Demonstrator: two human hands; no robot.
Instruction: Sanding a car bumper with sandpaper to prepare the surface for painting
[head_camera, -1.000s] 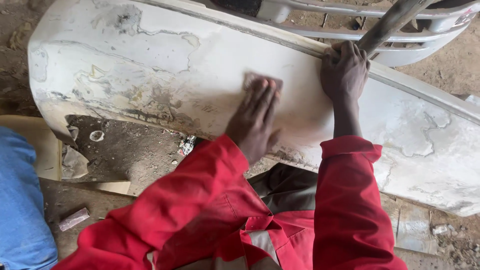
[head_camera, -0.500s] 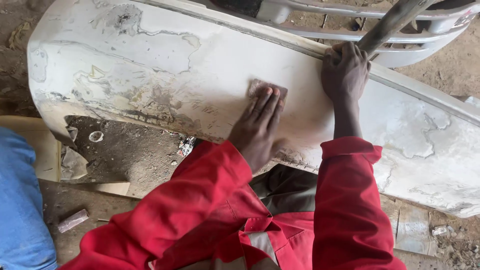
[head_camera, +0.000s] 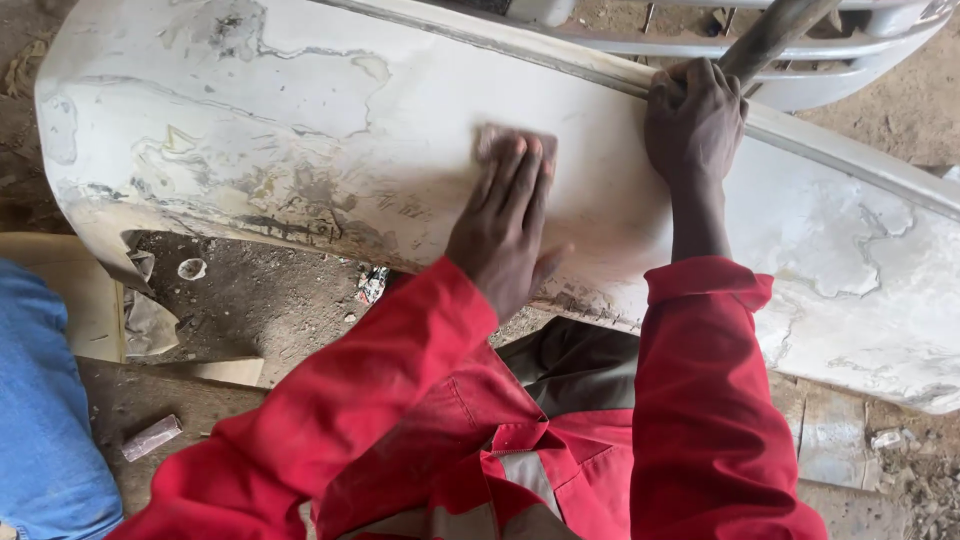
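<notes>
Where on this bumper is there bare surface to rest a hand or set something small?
Free: the white bumper panel left of the left hand, and the stretch right of the right hand's red sleeve. Crowded: the middle, where the left hand presses a sanding pad and the right hand grips the upper edge.

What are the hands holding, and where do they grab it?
The left hand presses a small sanding sheet flat under its fingers onto the white bumper. The right hand grips the bumper's top edge.
</notes>
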